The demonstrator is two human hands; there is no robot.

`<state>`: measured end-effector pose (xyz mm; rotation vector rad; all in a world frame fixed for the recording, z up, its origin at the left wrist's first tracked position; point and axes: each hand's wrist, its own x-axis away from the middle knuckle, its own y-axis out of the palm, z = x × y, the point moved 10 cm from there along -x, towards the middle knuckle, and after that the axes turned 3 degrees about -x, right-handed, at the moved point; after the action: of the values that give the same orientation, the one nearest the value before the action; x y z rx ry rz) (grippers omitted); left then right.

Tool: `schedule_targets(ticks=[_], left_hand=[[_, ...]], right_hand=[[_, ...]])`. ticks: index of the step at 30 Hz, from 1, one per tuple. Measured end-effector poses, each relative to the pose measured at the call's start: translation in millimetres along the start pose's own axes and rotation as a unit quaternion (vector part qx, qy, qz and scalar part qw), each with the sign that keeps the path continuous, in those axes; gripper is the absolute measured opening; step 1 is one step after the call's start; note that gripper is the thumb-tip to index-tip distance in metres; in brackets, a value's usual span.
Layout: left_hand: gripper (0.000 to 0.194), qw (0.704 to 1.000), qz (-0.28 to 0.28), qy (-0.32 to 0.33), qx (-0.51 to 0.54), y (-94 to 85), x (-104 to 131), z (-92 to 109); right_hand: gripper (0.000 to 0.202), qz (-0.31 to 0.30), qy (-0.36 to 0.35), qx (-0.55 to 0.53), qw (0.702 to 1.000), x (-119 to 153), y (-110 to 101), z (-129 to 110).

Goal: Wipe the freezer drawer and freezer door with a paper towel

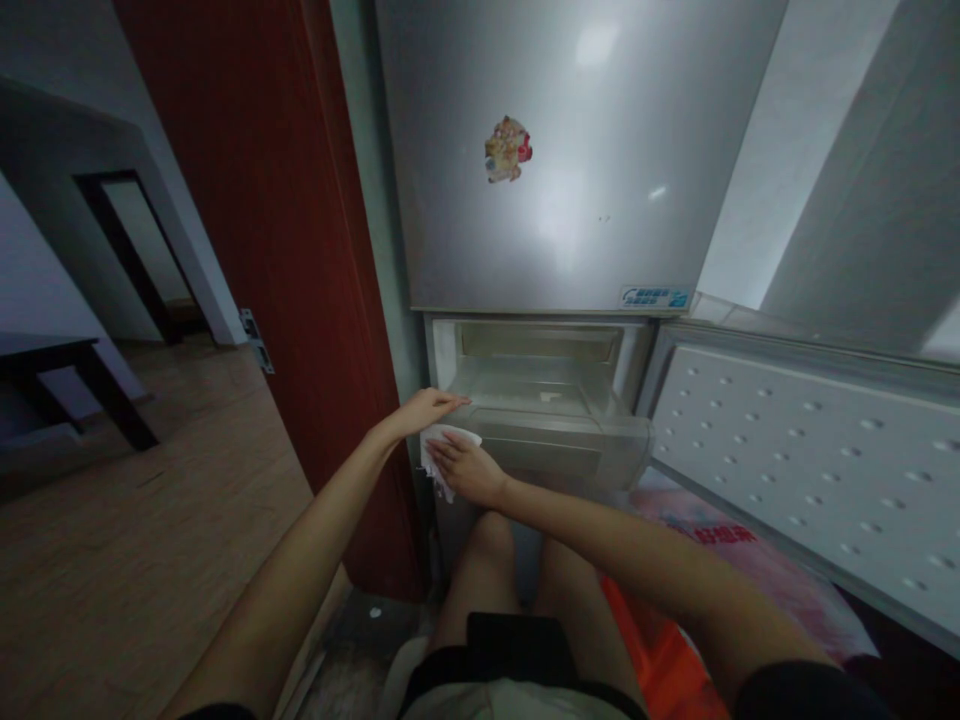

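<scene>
My right hand presses a white cloth against the left end of the drawer's front, its fingers laid over it. The cloth's ragged lower edge hangs below my fingers; whether it is fabric or paper I cannot tell. My left hand is just above, fingers stretched out and together, at the left end of the drawer's top edge, holding nothing. The clear plastic freezer drawer is pulled partly out of the lower compartment of a silver refrigerator.
The lower refrigerator door stands swung out to the right. Below it are a pink-and-white plastic bag and something orange. A dark red wooden door stands close on the left. Beyond it is a dark table.
</scene>
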<state>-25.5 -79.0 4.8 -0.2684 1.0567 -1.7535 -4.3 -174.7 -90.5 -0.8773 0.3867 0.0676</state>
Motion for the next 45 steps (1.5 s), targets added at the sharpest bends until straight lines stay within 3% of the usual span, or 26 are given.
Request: schedule_targets(ticks=[4, 11, 15, 21, 29, 32, 39, 45], left_hand=[[0.052, 1.0, -0.021, -0.001, -0.023, 1.2, -4, -2], [0.044, 0.999, -0.02, -0.001, -0.038, 0.1, -3, -2], [0.043, 0.999, -0.015, 0.002, -0.043, 0.1, -3, -4], [0.045, 0.998, -0.022, -0.014, -0.052, 1.4, -5, -9], [0.042, 0.999, -0.019, 0.002, -0.045, -0.2, -3, -1], [0.042, 0.999, -0.019, 0.003, -0.044, 0.2, -2, -1], [0.044, 0.999, -0.01, 0.007, -0.036, 0.7, -2, -4], [0.045, 0.999, -0.011, 0.004, -0.034, -0.3, -1, 0]], right_hand=[[0.034, 0.016, 0.017, 0.005, 1.0, 0, -2, 2], [0.032, -0.033, 0.0, -0.031, 0.999, 13, 35, -21], [0.032, -0.043, -0.003, -0.042, 0.998, 11, 23, -14], [0.031, 0.007, 0.041, -0.008, 0.999, -6, -11, 8], [0.033, -0.026, 0.013, -0.032, 0.999, 22, 37, -22], [0.034, -0.019, 0.003, -0.029, 0.999, 33, 32, -18], [0.033, 0.042, 0.027, -0.015, 0.999, 41, -9, 7], [0.035, 0.053, 0.026, -0.043, 0.997, 62, 13, 0]])
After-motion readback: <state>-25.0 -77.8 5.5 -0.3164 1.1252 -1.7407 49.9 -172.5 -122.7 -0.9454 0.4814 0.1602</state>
